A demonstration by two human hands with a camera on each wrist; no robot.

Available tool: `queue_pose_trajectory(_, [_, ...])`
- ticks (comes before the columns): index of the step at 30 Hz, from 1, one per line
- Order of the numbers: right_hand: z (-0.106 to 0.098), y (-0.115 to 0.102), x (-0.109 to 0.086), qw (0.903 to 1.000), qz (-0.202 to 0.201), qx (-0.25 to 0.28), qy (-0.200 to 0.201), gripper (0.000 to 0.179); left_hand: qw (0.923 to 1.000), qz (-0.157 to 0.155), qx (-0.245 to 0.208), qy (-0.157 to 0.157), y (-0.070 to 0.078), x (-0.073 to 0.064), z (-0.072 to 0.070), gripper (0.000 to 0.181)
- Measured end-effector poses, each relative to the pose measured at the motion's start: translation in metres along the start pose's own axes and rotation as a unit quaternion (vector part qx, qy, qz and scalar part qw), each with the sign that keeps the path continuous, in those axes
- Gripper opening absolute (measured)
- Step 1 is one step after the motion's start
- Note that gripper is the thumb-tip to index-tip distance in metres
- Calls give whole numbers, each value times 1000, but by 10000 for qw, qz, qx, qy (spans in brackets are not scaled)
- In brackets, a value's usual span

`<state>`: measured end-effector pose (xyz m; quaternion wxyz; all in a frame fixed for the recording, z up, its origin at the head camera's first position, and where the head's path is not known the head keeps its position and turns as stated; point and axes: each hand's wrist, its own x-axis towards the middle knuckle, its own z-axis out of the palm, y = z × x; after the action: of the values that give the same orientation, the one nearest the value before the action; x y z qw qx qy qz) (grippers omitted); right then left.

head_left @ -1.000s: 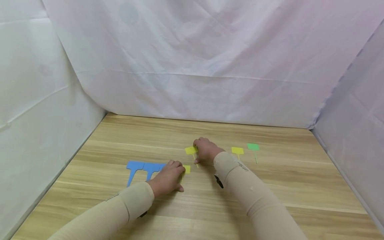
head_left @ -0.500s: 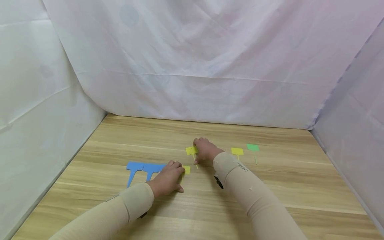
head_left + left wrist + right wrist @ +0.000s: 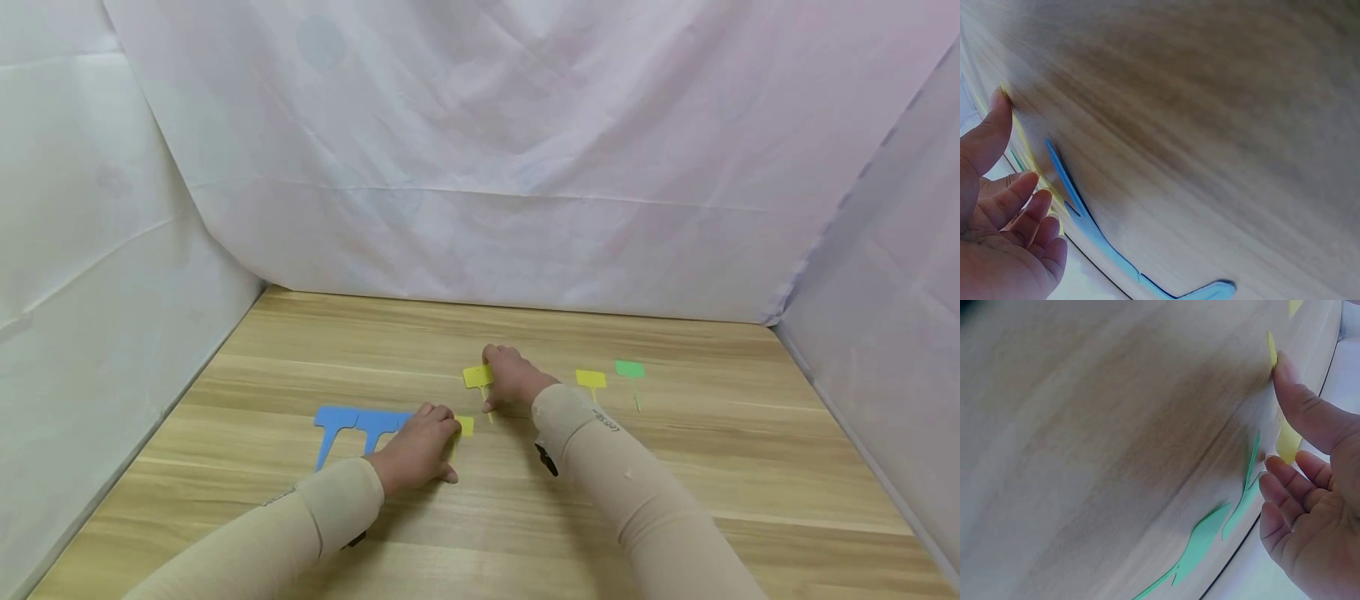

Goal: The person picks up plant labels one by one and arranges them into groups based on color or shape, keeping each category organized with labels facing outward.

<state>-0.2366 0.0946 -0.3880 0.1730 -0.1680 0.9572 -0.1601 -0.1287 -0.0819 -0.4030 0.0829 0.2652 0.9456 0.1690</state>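
In the head view, two T-shaped blue plant labels (image 3: 336, 417) lie edge to edge on the wooden table, their right part hidden by my left hand (image 3: 420, 443). That hand spans a yellow plant label (image 3: 467, 426), thumb at the stem's tip (image 3: 1004, 89) and fingertips near its head. Farther back and to the right, my right hand (image 3: 513, 377) holds a second yellow plant label (image 3: 476, 377) similarly. The right wrist view has the thumb on that stem's tip (image 3: 1271, 351), with the curled fingers by its yellow head (image 3: 1287, 442).
Right of my right wrist lie another yellow label (image 3: 591, 379), its stem partly behind the sleeve, and a green label (image 3: 630, 369). White cloth (image 3: 480, 242) hangs along the back and both sides of the wooden table (image 3: 750, 450).
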Motion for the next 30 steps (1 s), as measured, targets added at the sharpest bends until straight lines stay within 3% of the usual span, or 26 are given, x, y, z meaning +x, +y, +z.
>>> queue_pose_trajectory(18, [6, 6, -1, 9956, -168, 904, 204, 67, 10000, 76, -9, 35, 0, -1, 0, 57])
queue_pose_trajectory(30, [7, 5, -6, 9903, -430, 1316, 126, 65, 10000, 75, -15, 30, -1, -1, -1, 57])
